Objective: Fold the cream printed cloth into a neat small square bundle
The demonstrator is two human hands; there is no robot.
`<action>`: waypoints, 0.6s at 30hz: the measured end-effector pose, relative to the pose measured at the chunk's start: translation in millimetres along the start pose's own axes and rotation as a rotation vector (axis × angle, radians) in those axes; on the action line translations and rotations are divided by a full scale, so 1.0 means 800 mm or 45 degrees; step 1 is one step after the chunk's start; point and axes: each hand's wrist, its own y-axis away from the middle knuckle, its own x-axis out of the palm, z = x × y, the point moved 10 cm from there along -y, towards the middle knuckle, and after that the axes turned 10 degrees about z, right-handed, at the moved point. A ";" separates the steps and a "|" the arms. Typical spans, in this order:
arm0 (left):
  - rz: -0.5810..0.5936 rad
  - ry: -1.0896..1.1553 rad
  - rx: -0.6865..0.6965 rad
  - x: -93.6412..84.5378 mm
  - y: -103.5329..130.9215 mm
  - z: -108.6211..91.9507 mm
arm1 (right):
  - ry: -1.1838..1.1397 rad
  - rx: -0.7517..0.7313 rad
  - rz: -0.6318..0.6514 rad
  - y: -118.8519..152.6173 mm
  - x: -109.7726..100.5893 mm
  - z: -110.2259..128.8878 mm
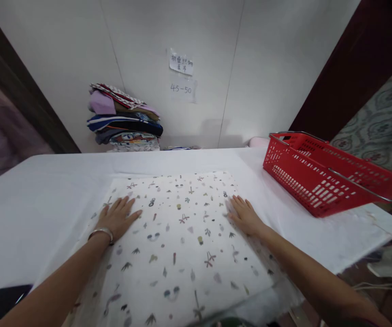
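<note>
A white patterned cloth (178, 245) is spread flat on the white table (29, 200), and both hands are laid on it, palms down, fingers stretched out — nothing is gripped. The left hand (117, 218) is pressed near the cloth's left edge, with a metal bangle (101, 233) worn at its wrist; the right hand (245, 215) is set near the right edge. The two hands are held well apart, with the small printed figures of the cloth lying between them. Beyond the right hand and further to its right, a red plastic basket (321, 177) is seen on the table. Beyond the left hand, against the wall, a stack of folded clothes (124, 119) is piled — and two paper notes (181, 75) are stuck on the wall above.
</note>
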 end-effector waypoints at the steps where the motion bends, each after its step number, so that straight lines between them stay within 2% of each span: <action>1: 0.010 -0.007 -0.003 -0.001 0.000 0.000 | -0.042 0.005 -0.022 0.025 0.004 -0.007; 3: 0.002 -0.035 -0.025 -0.008 0.003 -0.001 | -0.146 0.039 -0.105 0.073 0.008 -0.029; 5: -0.066 -0.073 -0.060 -0.021 0.011 -0.007 | -0.271 0.105 -0.236 0.119 0.009 -0.057; 7: -0.159 -0.087 -0.077 -0.032 0.027 -0.026 | -0.431 0.208 -0.351 0.163 0.011 -0.088; 8: -0.197 -0.079 -0.045 -0.036 0.037 -0.044 | -0.524 0.269 -0.388 0.182 0.015 -0.103; 10: -0.242 -0.030 0.099 -0.035 0.064 -0.098 | -0.694 0.374 -0.438 0.214 0.022 -0.126; 12: -0.238 0.029 0.352 -0.029 0.102 -0.173 | -0.787 0.427 -0.484 0.235 0.023 -0.136; 16: -0.229 0.153 0.834 -0.022 0.199 -0.325 | -0.791 0.468 -0.482 0.245 0.015 -0.133; 18: -0.226 0.200 1.022 -0.022 0.243 -0.387 | -0.769 0.497 -0.440 0.245 0.011 -0.128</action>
